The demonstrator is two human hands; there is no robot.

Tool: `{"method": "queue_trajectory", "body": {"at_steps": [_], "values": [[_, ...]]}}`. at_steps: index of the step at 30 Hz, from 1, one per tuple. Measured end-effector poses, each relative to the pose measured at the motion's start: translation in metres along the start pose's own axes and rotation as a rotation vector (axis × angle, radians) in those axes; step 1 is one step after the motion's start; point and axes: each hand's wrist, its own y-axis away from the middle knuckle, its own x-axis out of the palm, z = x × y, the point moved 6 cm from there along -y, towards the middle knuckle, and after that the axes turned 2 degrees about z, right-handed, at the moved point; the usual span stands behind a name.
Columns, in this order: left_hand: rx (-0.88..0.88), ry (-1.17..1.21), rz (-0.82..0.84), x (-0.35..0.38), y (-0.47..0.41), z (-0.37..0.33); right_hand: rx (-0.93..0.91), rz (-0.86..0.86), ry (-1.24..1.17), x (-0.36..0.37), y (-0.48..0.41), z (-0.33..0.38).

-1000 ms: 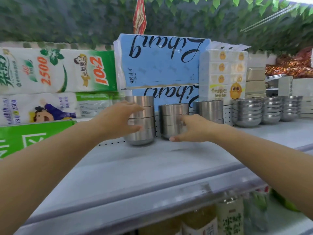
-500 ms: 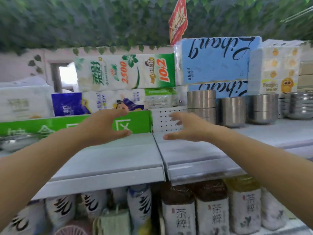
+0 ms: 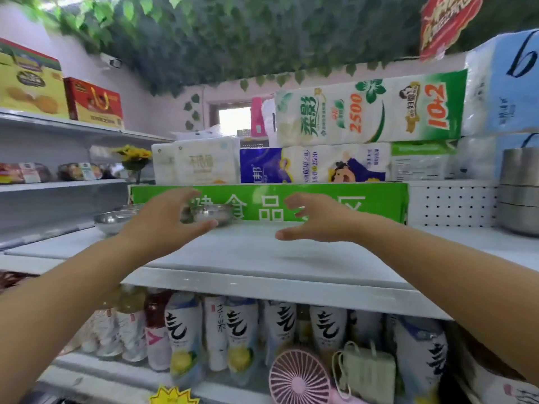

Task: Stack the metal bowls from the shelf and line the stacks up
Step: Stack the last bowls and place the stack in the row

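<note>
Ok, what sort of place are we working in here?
Most likely a small grocery or convenience shop: packs of toilet paper piled above the white shelf, bottled drinks in rows below it, and a red promo sign hanging overhead.

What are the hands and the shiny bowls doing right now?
left hand: open, fingers spread, holds nothing.
right hand: open, fingers spread, holds nothing.
single bowl: upright on the shelf, just past the left hand; touch unclear.
far-left bowl: upright on the shelf.
bowl stack: stacked upright at the right edge.
</note>
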Motion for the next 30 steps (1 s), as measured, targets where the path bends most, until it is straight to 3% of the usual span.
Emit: {"method": "queue_trajectory", "body": {"at_steps": [8, 12, 16, 20, 24, 30], "values": [[-0.157, -0.017, -0.041, -0.012, -0.011, 0.103, -0.111, 0.112, 0.115, 0.064, -0.101, 0.067], [-0.272, 0.050, -0.104, -0.009, -0.035, 0.147, -0.039, 0.125, 0.195, 0.093, -0.159, 0.084], [-0.386, 0.002, -0.153, 0.000, -0.061, 0.185, 0.175, 0.056, 0.071, 0.121, -0.214, 0.076], [-0.565, -0.015, -0.057, 0.025, -0.071, 0.230, 0.335, 0.011, 0.074, 0.149, -0.245, 0.064], [-0.584, 0.052, -0.100, 0.036, -0.075, 0.250, 0.343, -0.202, -0.077, 0.163, -0.251, 0.062], [-0.613, 0.289, -0.177, 0.036, -0.075, 0.264, 0.308, -0.341, -0.350, 0.163, -0.249, 0.051]]}}
